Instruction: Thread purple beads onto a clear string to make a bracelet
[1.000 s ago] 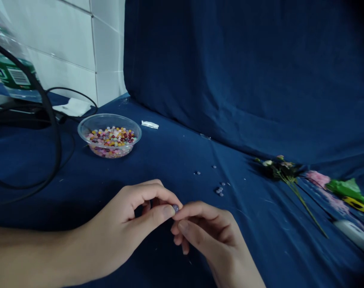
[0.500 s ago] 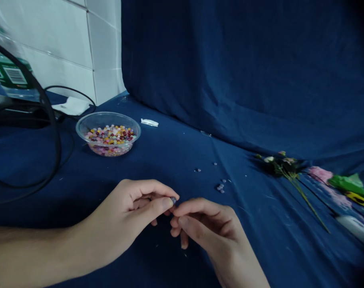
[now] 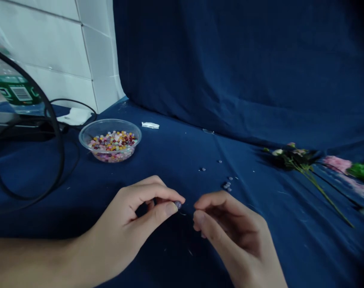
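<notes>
Over the blue cloth (image 3: 176,256) — left hand (image 3: 130,212) pinches a purple bead (image 3: 178,205); right hand (image 3: 232,228) half-open, empty.

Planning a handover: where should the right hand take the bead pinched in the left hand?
Take the pale purple bead by its free end, which sticks out of the pinch of the left hand, coming from the right, where the right hand sits open. It is small and round, and the pinch covers the rest, so a fingertip pinch on the free end fits best.

left hand (image 3: 124,216): bare | right hand (image 3: 235,228): bare | left forearm (image 3: 28,260): bare | left thumbnail (image 3: 171,208): short, unpainted
</notes>
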{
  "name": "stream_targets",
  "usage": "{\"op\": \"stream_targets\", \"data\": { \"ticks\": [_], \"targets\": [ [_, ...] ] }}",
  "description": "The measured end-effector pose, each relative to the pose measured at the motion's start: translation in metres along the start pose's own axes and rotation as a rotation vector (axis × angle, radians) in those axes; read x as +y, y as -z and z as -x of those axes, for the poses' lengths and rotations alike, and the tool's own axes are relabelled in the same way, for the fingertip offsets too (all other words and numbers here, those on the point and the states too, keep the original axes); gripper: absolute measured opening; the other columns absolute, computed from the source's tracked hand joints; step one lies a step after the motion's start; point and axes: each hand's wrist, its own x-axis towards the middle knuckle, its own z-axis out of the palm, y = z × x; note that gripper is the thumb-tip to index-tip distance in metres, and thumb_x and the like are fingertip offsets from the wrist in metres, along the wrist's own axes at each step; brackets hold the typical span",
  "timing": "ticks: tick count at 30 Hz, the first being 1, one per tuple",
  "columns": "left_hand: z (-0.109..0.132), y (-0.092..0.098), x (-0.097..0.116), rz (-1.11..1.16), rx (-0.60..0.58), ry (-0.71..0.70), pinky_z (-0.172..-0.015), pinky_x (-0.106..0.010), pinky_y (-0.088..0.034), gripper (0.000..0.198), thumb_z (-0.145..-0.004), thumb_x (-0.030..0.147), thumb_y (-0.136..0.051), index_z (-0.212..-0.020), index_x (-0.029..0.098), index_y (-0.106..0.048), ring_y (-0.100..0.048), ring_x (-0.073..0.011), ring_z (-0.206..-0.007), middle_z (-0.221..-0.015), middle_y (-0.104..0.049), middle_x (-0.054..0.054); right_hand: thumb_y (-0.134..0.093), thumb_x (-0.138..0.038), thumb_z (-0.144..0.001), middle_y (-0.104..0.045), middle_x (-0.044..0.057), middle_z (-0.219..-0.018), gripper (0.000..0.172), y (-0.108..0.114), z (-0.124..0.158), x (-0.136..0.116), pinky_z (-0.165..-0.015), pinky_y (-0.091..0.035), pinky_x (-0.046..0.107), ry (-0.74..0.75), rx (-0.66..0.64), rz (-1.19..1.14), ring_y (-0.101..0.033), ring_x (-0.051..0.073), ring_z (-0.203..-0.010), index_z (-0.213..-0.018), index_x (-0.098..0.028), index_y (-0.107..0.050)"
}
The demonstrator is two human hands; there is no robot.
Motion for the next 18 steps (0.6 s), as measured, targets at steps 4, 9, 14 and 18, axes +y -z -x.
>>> {"op": "stream_targets", "data": {
  "ticks": [4,9,14,18],
  "targets": [
    [0.001,0.000,0.001,-0.079,0.021,-0.069,-0.061,-0.014,-0.044,0.021,-0.097,0.020,-0.061,-0.105,0.033,-0.076,-0.056,-0.0066,-0.069,-0.083,-0.061,0.005,-0.072,-0.034,-0.087,-0.074,0.003,-0.077,0.010,-0.002,0.004,0.000,-0.056,-0.053,0.022,0.022,0.025,0.098,-0.067,0.017,-0.068,-0.085,-0.024,-0.073],
    [0.000,-0.001,0.003,-0.143,0.025,-0.111,-0.061,-0.014,-0.046,0.022,-0.095,0.017,-0.060,-0.099,0.031,-0.076,-0.059,-0.0076,-0.069,-0.081,-0.062,0.004,-0.078,-0.029,-0.082,-0.078,0.002,-0.077,0.010,-0.006,0.006,0.002,-0.052,-0.056,0.023,0.070,0.089,0.094,-0.071,0.018,-0.063,-0.092,-0.029,-0.076],
    [-0.001,-0.001,0.003,-0.193,0.008,-0.141,-0.061,-0.012,-0.048,0.025,-0.095,0.015,-0.059,-0.100,0.034,-0.075,-0.061,-0.0067,-0.069,-0.081,-0.063,0.005,-0.077,-0.026,-0.083,-0.077,0.000,-0.072,0.013,-0.009,0.002,0.005,-0.044,-0.051,0.023,0.123,0.042,-0.012,-0.066,0.017,-0.050,-0.094,-0.034,-0.078],
    [0.002,0.000,0.001,-0.204,-0.005,-0.163,-0.058,-0.012,-0.047,0.024,-0.094,0.015,-0.061,-0.098,0.034,-0.074,-0.060,-0.0064,-0.067,-0.081,-0.061,0.005,-0.070,-0.024,-0.088,-0.073,0.000,-0.064,0.025,-0.011,0.001,0.015,-0.038,-0.044,0.024,0.121,-0.065,-0.153,-0.062,0.018,-0.047,-0.103,-0.042,-0.078]
  ]
}}
